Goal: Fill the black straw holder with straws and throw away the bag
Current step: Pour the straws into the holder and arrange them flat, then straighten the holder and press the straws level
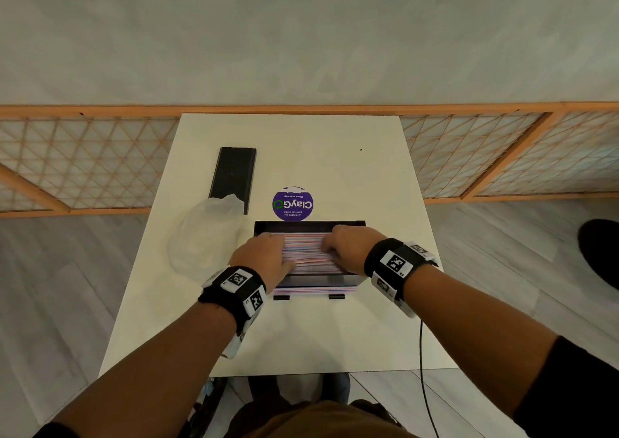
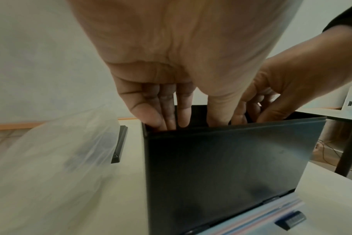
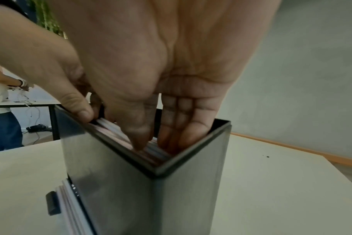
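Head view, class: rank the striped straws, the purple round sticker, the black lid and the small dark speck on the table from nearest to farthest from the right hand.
1. Striped straws, under the right hand.
2. Purple round sticker, just beyond the holder.
3. Small dark speck, far side.
4. Black lid, far left; close to the speck's rank.

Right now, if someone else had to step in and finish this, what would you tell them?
Left hand and right hand: both inside the open black box-shaped straw holder, fingers pressing down the red-and-blue striped paper straws.
Clear crumpled plastic bag: on the white table, left of the holder.
Flat black lid: lying behind the bag.
Done: straws are in.
Left: bin the bag.
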Demonstrator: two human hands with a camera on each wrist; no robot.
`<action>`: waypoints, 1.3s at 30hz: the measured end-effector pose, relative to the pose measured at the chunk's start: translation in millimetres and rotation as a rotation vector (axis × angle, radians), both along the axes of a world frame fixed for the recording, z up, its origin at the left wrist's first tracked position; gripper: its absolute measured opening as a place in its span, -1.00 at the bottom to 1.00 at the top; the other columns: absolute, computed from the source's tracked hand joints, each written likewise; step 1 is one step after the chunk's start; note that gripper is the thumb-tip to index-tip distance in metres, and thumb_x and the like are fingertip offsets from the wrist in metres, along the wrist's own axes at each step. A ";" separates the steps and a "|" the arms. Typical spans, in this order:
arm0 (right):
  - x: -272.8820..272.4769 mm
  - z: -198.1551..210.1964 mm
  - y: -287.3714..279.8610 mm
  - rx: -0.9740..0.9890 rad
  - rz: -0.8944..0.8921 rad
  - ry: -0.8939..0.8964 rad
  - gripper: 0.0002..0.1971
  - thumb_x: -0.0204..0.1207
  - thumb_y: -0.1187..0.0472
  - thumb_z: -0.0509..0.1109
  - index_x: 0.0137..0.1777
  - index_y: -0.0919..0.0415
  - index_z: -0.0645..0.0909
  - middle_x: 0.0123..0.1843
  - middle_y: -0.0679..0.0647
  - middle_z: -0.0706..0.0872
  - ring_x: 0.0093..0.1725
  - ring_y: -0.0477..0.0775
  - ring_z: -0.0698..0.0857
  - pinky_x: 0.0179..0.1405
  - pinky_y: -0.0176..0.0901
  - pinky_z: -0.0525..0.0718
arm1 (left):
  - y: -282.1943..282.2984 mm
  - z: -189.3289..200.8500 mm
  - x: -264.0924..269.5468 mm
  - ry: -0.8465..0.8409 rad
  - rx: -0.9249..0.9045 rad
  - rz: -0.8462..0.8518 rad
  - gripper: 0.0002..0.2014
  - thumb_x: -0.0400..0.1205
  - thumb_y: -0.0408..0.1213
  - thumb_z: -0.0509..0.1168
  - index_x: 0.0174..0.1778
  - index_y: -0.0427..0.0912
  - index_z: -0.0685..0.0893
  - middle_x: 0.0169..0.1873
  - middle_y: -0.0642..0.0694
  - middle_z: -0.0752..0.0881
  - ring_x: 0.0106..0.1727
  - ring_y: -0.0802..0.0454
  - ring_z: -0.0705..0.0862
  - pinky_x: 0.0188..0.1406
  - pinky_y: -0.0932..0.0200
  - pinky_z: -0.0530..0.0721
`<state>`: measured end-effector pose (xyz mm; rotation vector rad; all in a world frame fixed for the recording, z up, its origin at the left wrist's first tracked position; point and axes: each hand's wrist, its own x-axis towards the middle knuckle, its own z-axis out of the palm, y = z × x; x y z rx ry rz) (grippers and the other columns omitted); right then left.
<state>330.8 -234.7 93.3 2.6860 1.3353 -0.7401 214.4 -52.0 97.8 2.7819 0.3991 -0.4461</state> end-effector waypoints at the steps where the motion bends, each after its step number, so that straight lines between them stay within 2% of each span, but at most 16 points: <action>1: 1.1 -0.6 -1.4 0.025 -0.024 -0.005 -0.71 0.66 0.11 0.28 0.34 -0.02 0.64 0.21 0.10 0.64 0.15 0.22 0.71 0.12 0.05 0.70 | -1.0 -1.1 -2.1 -0.014 -0.009 0.002 -0.59 0.64 0.14 0.32 0.28 -0.03 0.57 0.18 -0.05 0.64 0.15 -0.08 0.64 0.12 0.00 0.67; 4: 1.0 8.3 -10.9 0.174 -0.151 0.016 -0.71 0.64 0.03 0.32 0.33 -0.02 0.64 0.23 0.06 0.64 0.16 0.17 0.68 0.15 0.02 0.67 | -3.3 -4.2 -12.2 -0.075 -0.048 0.010 -0.61 0.65 0.18 0.27 0.22 -0.02 0.60 0.16 -0.02 0.65 0.13 -0.04 0.63 0.12 0.00 0.69; 6: -2.5 17.5 -27.0 0.357 -0.270 0.022 -0.74 0.65 0.00 0.34 0.29 -0.02 0.66 0.16 -0.01 0.69 0.09 0.06 0.68 0.12 -0.04 0.66 | -6.1 -6.3 -18.2 -0.133 -0.066 -0.015 -0.61 0.65 0.20 0.27 0.22 -0.01 0.62 0.15 0.01 0.65 0.14 -0.02 0.61 0.12 0.04 0.67; 10: -15.4 24.7 -73.4 0.688 -0.725 0.140 -0.92 0.62 0.09 0.41 0.05 -0.04 0.72 -0.06 -0.17 0.78 -0.17 -0.10 0.75 -0.12 -0.24 0.66 | -7.3 -7.6 -30.4 -0.248 -0.066 -0.078 -0.62 0.58 0.18 0.36 0.15 0.00 0.71 0.07 0.03 0.66 0.08 -0.01 0.62 0.13 0.04 0.65; 13: -26.2 1.4 -104.9 0.704 -1.086 0.342 -0.93 0.61 0.16 0.40 0.04 0.05 0.69 -0.05 0.03 0.83 -0.21 0.03 0.83 -0.31 -0.12 0.66 | -4.6 -11.4 -39.0 -0.251 -0.049 -0.062 -0.67 0.55 0.06 0.42 0.14 -0.03 0.74 0.12 -0.02 0.65 0.10 -0.10 0.63 0.18 -0.03 0.63; 15: -38.3 -25.9 -115.1 0.614 -1.227 0.474 -0.89 0.61 0.20 0.39 0.09 0.15 0.67 0.00 0.16 0.83 -0.22 0.09 0.84 -0.39 -0.10 0.66 | -0.9 -13.9 -44.7 -0.226 -0.034 -0.049 -0.69 0.58 -0.02 0.40 0.17 -0.08 0.73 0.18 -0.04 0.65 0.14 -0.12 0.63 0.20 -0.03 0.63; 19: -62.8 -77.6 -106.4 0.498 -1.358 0.764 -0.85 0.64 0.24 0.38 0.14 0.27 0.66 0.07 0.26 0.78 -0.23 0.13 0.79 -0.44 -0.14 0.63 | 3.1 -20.3 -49.6 -0.217 -0.075 -0.038 -0.79 0.66 -0.19 0.36 0.18 -0.11 0.73 0.23 -0.02 0.62 0.21 -0.09 0.59 0.12 -0.03 0.70; 22: -69.0 -102.4 -88.9 0.526 -1.454 0.886 -0.91 0.64 0.26 0.40 0.07 0.26 0.67 0.00 0.19 0.71 -0.21 0.16 0.77 -0.44 -0.16 0.64 | 2.8 -26.1 -49.2 -0.217 -0.101 -0.039 -0.86 0.69 -0.24 0.31 0.10 -0.07 0.74 0.14 0.02 0.62 0.11 -0.05 0.62 -0.01 -0.04 0.72; 25: -69.3 -119.1 -74.8 0.612 -1.552 0.966 -0.91 0.62 0.27 0.45 0.04 0.28 0.71 -0.02 0.19 0.73 -0.19 0.17 0.79 -0.41 -0.15 0.64 | 2.6 -29.0 -51.0 -0.214 -0.103 -0.031 -0.82 0.73 -0.24 0.25 0.10 -0.03 0.77 0.06 0.01 0.64 0.05 -0.05 0.65 -0.04 -0.03 0.72; 27: -68.6 -124.0 -67.6 0.651 -1.625 1.027 -0.94 0.59 0.30 0.46 -0.06 0.30 0.69 -0.12 0.21 0.71 -0.30 0.13 0.76 -0.46 -0.18 0.57 | 2.3 -27.8 -52.5 -0.191 -0.098 -0.030 -0.81 0.74 -0.23 0.23 0.13 0.00 0.75 0.08 0.02 0.64 0.04 -0.03 0.67 -0.05 0.00 0.71; 30: -66.5 -130.9 -60.1 0.775 -1.767 1.149 -0.88 0.56 0.43 0.41 -0.16 0.26 0.57 -0.31 0.21 0.55 -0.47 0.07 0.52 -0.62 -0.26 0.37 | 0.4 -25.8 -52.0 -0.149 -0.059 -0.049 -0.80 0.72 -0.27 0.24 0.16 0.02 0.73 0.12 0.03 0.65 0.01 -0.06 0.71 -0.08 0.00 0.72; 32: -67.0 -133.0 -56.6 0.857 -1.848 1.175 -0.85 0.54 0.50 0.37 -0.17 0.27 0.55 -0.38 0.17 0.51 -0.52 0.04 0.44 -0.64 -0.27 0.34 | -0.5 -26.0 -50.2 -0.137 -0.049 -0.052 -0.79 0.70 -0.33 0.24 0.15 0.02 0.71 0.10 0.03 0.65 -0.02 -0.09 0.72 -0.11 -0.02 0.72; 35: -68.6 -130.4 -52.1 0.922 -1.893 1.181 -0.85 0.55 0.53 0.33 -0.20 0.32 0.56 -0.45 0.17 0.54 -0.56 0.04 0.45 -0.63 -0.23 0.40 | -0.8 -27.5 -49.7 -0.126 -0.037 -0.057 -0.77 0.68 -0.37 0.25 0.13 0.03 0.68 0.08 0.04 0.63 -0.03 -0.09 0.71 -0.12 -0.03 0.72; 37: -69.0 -126.6 -49.3 0.912 -1.881 1.124 -0.88 0.58 0.48 0.34 -0.18 0.35 0.61 -0.44 0.18 0.65 -0.53 0.06 0.56 -0.59 -0.20 0.50 | -0.5 -29.2 -49.9 -0.125 -0.030 -0.062 -0.78 0.68 -0.37 0.25 0.12 0.03 0.68 0.07 0.04 0.63 -0.03 -0.10 0.70 -0.13 -0.05 0.72; 39: -67.6 -123.4 -47.2 0.891 -1.837 1.069 -0.95 0.61 0.44 0.34 -0.04 0.36 0.64 -0.29 0.19 0.73 -0.36 0.09 0.69 -0.48 -0.19 0.65 | 0.1 -31.0 -49.4 -0.118 -0.024 -0.063 -0.79 0.68 -0.36 0.24 0.11 0.02 0.67 0.07 0.03 0.64 -0.03 -0.10 0.70 -0.13 -0.07 0.73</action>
